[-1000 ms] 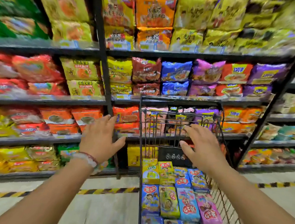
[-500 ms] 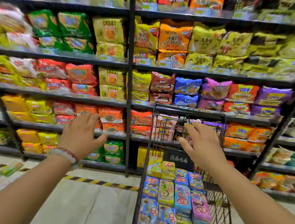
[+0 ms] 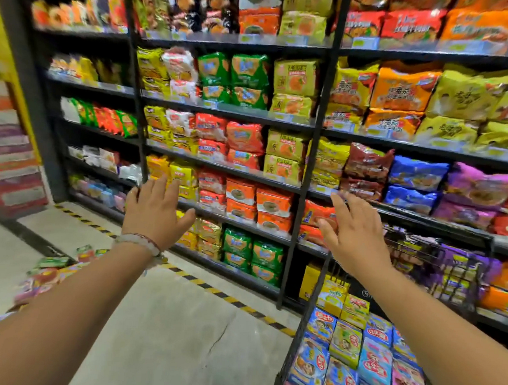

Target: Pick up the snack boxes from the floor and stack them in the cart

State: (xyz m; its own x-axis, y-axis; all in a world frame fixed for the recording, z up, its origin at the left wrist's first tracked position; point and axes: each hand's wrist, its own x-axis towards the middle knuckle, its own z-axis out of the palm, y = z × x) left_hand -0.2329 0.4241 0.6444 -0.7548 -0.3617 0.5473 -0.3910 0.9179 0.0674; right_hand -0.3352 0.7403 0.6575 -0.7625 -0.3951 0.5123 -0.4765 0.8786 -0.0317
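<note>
Hands: I see left hand [image 3: 154, 211] and right hand [image 3: 354, 233] both spread, holding nothing.
Cart [image 3: 290, 351]: snack boxes [image 3: 343, 348] stacked to its left wall; print unreadable.
Floor: loose boxes [image 3: 49, 270], blurred.

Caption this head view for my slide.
Both hands open and empty between floor boxes and stacked cart.

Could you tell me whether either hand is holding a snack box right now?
No, the left hand and the right hand are both open in the air with straight fingers, holding nothing.

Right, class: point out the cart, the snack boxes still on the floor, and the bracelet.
cart [image 3: 290, 356]: head view, on its left wire wall.
snack boxes on the floor [image 3: 55, 263]: head view, on a green box.
bracelet [image 3: 139, 241]: head view, on the beads at the left wrist.
</note>
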